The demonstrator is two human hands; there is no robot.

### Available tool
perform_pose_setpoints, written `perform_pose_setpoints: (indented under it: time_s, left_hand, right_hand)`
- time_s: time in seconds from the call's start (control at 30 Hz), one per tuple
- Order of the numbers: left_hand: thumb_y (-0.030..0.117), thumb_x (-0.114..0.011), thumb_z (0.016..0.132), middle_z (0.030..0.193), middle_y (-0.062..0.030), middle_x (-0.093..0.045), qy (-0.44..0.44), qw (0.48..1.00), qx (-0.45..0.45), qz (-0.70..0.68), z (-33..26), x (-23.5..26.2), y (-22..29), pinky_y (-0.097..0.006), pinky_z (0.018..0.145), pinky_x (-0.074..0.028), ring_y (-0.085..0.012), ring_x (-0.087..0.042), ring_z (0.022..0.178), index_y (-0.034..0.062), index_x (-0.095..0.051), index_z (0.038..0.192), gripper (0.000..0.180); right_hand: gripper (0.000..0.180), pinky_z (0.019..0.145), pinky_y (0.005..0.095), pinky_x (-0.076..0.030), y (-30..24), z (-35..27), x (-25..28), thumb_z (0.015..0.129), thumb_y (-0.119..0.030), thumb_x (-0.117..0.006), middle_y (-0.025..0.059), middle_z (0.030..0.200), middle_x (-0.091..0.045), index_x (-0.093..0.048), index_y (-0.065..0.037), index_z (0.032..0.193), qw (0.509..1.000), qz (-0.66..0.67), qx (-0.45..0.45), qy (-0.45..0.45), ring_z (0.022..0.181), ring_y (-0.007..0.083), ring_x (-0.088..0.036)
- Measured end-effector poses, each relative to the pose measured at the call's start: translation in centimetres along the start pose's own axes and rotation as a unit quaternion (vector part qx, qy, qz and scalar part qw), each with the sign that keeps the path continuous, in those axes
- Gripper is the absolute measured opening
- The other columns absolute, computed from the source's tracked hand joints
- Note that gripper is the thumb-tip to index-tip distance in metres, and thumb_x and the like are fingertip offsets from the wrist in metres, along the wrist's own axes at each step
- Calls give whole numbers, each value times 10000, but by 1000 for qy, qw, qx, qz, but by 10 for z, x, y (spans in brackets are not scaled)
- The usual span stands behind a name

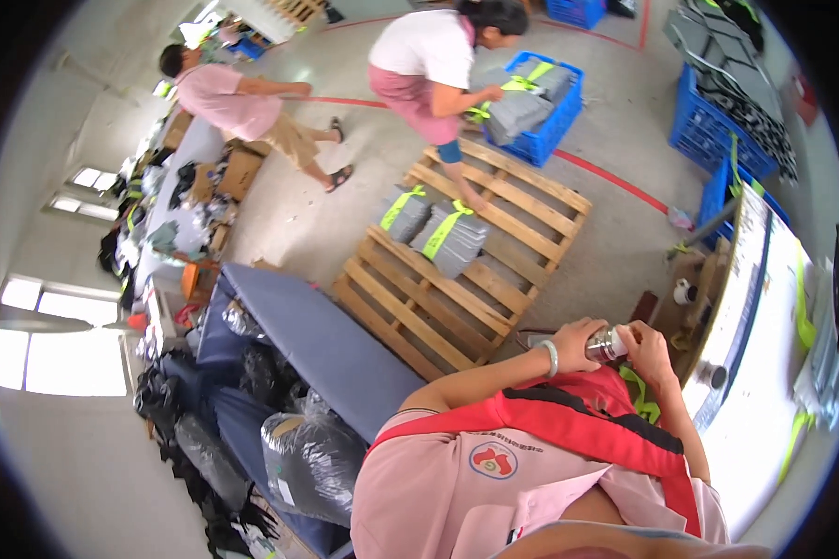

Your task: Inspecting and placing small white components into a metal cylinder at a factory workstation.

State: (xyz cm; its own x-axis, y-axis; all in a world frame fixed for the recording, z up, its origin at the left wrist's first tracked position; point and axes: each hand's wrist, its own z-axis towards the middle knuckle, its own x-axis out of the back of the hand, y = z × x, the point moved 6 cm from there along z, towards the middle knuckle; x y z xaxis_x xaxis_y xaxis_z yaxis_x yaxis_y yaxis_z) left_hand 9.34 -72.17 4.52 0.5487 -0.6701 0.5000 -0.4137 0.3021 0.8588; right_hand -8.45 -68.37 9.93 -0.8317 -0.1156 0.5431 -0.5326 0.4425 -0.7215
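In front of my body I hold a small bottle (607,344), shiny and dark reddish with a pale top. My left hand (576,345), with a pale bracelet at its wrist, wraps around the bottle's body. The fingers of my right hand (650,353) close around its pale top end. Whether the top is loose or tight cannot be seen. A red strap (569,424) crosses my pink shirt below the hands. Beside my right hand stands a white-topped table (764,307), and under its edge is a white mug (684,292).
Ahead lies a wooden pallet (522,252) with two grey bundles (450,239) tied in yellow-green. A co-worker (429,65) bends over a blue crate (536,140); another person (233,98) walks at far left. A blue padded board (317,326) and black plastic-wrapped bags (312,466) stand to my left.
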Motion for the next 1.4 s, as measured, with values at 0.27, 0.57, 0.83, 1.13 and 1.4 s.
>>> perform_pose_setpoints:
  time_s: [0.27,0.57,0.83,1.13,1.4]
  left_hand:
    - [235,-890,648,1289,-194,-591,-49,996,-21,-78,32,-25,30,-432,1060,-471,-376,-590,1204,30,-462,1412,899]
    - [177,-903,590,1244,-174,-638,-142,970,-12,-194,46,-36,64,-408,1041,-480,-327,-621,1179,63,-509,1383,893]
    - [256,-885,618,1300,-196,-579,-128,990,-64,-20,57,-59,67,-430,1067,-462,-373,-573,1223,28,-477,1393,905]
    - [300,-908,664,1364,-226,-556,-176,981,-59,52,75,-90,109,-430,1115,-429,-366,-545,1283,1,-486,1414,911]
    - [227,-904,663,1238,-162,-584,-268,957,-98,46,98,-145,132,-426,981,-497,-359,-600,1146,81,-510,1365,818]
  right_hand:
    - [428,669,453,-527,8,-20,45,885,-427,-696,211,752,-673,-662,-1,900,991,-87,33,100,737,405,-689]
    - [494,801,355,-550,-15,-46,96,837,-177,-762,198,1135,-679,-619,-40,1290,988,-23,146,-41,871,265,-705]
    - [442,803,467,-545,27,-56,96,851,-296,-774,198,945,-723,-628,-71,1203,995,-95,1,-19,921,404,-706]
    - [653,739,533,-530,85,-80,112,876,-590,-685,237,918,-715,-544,-50,1214,996,-78,3,32,840,453,-690]
    - [568,778,484,-525,131,-131,125,890,-364,-730,204,916,-702,-527,-110,1356,986,29,115,119,862,420,-684]
